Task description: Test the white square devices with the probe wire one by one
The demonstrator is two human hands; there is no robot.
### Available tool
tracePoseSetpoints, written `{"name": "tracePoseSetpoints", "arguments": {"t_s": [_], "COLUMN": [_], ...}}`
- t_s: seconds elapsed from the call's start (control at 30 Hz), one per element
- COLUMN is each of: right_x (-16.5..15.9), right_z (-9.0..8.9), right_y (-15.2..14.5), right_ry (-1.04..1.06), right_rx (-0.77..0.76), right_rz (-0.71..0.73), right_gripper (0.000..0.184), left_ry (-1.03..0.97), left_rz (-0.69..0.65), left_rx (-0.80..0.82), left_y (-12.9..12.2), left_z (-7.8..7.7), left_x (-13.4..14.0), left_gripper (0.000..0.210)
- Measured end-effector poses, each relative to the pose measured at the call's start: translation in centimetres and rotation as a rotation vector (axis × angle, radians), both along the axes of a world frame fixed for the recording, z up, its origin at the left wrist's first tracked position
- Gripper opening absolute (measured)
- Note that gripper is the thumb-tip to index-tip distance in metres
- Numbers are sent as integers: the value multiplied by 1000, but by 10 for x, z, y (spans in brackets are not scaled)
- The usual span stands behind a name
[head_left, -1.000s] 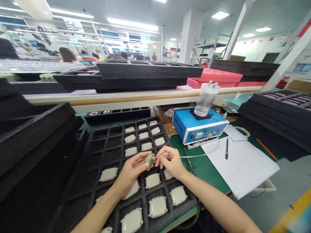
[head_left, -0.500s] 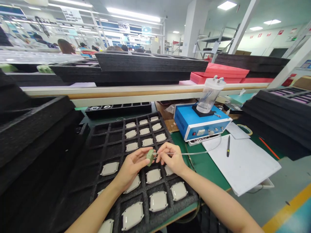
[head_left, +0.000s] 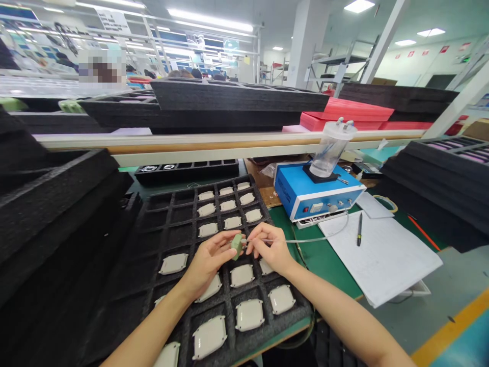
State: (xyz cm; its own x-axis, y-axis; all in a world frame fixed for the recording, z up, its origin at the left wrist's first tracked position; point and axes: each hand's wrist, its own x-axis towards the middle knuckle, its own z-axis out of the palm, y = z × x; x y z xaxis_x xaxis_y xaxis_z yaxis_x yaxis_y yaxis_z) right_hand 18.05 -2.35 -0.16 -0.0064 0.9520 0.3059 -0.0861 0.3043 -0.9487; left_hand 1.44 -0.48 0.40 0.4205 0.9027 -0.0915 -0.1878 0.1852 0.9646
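My left hand (head_left: 212, 257) pinches a small green block-like part (head_left: 236, 246) on edge above the tray. In my right hand (head_left: 269, 247), closed fingers hold the end of a thin clear tube (head_left: 305, 240) beside the green part; whether its tip touches the part is too small to tell. The tube runs right to a blue boxed machine (head_left: 321, 191). Below both hands lies a black foam tray (head_left: 178, 237) with several pale watch-case-shaped pieces, such as one near the front (head_left: 249, 314), in its compartments.
A clear cylinder (head_left: 331, 150) stands on the blue machine. Right of the tray lie white paper sheets (head_left: 385, 260) with a pen (head_left: 359, 229) on them. Black foam trays are stacked at left (head_left: 49, 229) and right (head_left: 443, 168). A shelf rail (head_left: 229, 145) crosses behind.
Both hands keep nearly the same pose, with the green part and tube still together. The view has shifted very slightly.
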Motion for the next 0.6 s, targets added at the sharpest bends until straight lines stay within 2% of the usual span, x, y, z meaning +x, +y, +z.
{"name": "tracePoseSetpoints", "arguments": {"t_s": [0.6], "right_x": [1], "right_z": [0], "right_y": [1], "right_ry": [-10], "right_rx": [-12], "right_rz": [-1], "right_gripper": [4], "left_ry": [-7], "left_rz": [0], "left_rx": [11], "left_y": [1], "left_z": [-1], "left_x": [0], "left_gripper": [38]}}
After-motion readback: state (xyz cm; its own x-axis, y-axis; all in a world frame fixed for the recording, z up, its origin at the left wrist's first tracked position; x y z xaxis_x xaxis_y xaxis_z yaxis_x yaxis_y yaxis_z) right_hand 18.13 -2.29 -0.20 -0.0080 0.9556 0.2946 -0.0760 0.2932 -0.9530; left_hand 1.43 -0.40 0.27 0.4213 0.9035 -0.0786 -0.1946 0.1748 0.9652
